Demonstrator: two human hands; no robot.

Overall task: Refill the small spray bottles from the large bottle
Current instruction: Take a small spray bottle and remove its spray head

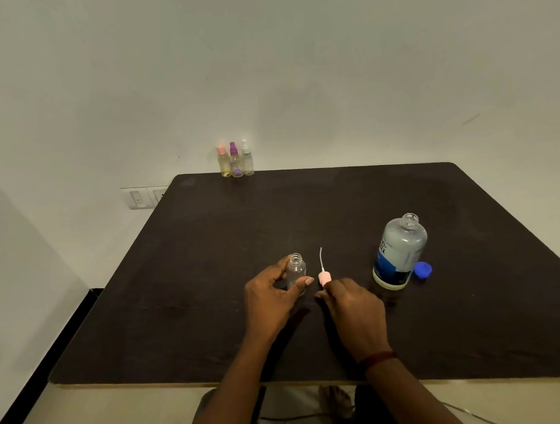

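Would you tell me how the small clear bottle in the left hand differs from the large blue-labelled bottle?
The small clear plastic bottle is unlabelled and held by the left hand; the large blue-labelled plastic bottle is far bigger and stands untouched. Both stand upright, uncapped.

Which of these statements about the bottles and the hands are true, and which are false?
1. The large bottle has its cap on. False: its neck is open, and the blue cap lies beside it on the table.
2. The left hand holds the small open bottle. True.
3. The right hand holds the pink spray head. True.
4. Five spray bottles stand at the far edge. False: three spray bottles stand there.
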